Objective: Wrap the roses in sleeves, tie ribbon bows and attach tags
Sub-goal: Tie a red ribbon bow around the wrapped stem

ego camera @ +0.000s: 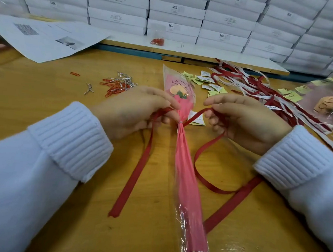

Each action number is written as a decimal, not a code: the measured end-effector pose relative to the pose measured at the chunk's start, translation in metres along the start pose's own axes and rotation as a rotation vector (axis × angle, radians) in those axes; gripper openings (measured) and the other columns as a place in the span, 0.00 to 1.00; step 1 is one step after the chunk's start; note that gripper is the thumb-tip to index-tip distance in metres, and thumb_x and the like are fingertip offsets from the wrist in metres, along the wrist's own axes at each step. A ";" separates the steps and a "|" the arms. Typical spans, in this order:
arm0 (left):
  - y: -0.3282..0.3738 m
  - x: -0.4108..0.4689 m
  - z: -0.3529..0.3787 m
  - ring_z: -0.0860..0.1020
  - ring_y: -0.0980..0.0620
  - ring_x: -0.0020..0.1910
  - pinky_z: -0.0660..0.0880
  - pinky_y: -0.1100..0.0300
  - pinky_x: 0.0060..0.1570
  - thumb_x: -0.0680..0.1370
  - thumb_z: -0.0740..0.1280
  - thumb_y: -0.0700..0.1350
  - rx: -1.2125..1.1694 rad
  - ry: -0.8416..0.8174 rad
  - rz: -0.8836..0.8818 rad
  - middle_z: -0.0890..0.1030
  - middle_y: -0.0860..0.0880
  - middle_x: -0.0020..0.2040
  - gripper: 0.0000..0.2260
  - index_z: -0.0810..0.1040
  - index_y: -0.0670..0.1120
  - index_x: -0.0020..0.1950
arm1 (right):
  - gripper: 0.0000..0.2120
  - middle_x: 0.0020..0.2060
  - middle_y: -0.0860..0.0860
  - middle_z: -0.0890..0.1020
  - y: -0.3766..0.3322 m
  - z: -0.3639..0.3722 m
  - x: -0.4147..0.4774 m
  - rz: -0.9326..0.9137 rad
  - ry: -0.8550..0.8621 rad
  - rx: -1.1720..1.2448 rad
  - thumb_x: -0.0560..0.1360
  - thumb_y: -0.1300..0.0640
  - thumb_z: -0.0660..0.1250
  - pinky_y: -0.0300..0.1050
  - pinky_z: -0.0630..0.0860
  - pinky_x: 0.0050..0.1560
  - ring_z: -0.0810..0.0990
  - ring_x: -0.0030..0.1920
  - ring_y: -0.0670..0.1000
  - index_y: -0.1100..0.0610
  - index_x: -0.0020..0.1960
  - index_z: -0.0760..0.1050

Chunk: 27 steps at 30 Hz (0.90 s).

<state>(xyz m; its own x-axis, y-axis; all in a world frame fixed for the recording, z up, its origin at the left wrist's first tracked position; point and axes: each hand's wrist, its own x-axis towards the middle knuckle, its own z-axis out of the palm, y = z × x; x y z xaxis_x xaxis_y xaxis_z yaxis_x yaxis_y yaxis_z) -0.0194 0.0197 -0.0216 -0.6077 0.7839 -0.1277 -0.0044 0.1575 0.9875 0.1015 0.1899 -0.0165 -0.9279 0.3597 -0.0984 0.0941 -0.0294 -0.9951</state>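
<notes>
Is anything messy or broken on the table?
A bit messy: the ribbons lie in a tangled heap on the right, and loose tags are scattered beside them. Nothing looks broken or spilled.

"SGS" is printed on several of the white boxes point(176, 10) stacked at the back (the finer lines on their labels are too small to read). The pink sleeve point(177, 82) reads "LOVE YOU". A second sleeve point(320, 105), at right, shows "LO".
</notes>
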 end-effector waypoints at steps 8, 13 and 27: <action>0.002 -0.003 0.002 0.84 0.50 0.42 0.79 0.66 0.34 0.76 0.63 0.33 -0.181 -0.112 0.019 0.85 0.42 0.44 0.08 0.80 0.38 0.52 | 0.13 0.42 0.55 0.85 0.003 0.006 -0.005 -0.224 -0.067 -0.177 0.75 0.73 0.61 0.40 0.81 0.43 0.85 0.43 0.51 0.59 0.49 0.80; -0.004 0.000 0.007 0.80 0.59 0.31 0.76 0.68 0.30 0.77 0.66 0.37 0.175 0.074 0.210 0.84 0.49 0.35 0.06 0.82 0.42 0.48 | 0.10 0.36 0.50 0.85 0.002 0.015 -0.007 -0.355 0.002 -0.301 0.75 0.68 0.65 0.37 0.80 0.41 0.82 0.36 0.45 0.56 0.45 0.81; -0.012 0.006 0.014 0.83 0.46 0.41 0.81 0.57 0.42 0.77 0.66 0.35 0.272 0.024 0.337 0.82 0.37 0.42 0.12 0.79 0.48 0.56 | 0.05 0.39 0.57 0.84 0.001 0.026 -0.009 -0.456 0.069 -0.217 0.72 0.69 0.67 0.35 0.78 0.40 0.84 0.38 0.49 0.65 0.48 0.78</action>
<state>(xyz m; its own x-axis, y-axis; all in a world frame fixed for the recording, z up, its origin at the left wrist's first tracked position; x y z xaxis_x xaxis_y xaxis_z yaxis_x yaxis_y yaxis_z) -0.0123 0.0309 -0.0351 -0.5575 0.8050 0.2027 0.4048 0.0504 0.9130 0.1006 0.1626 -0.0170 -0.8667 0.3515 0.3539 -0.2358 0.3366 -0.9117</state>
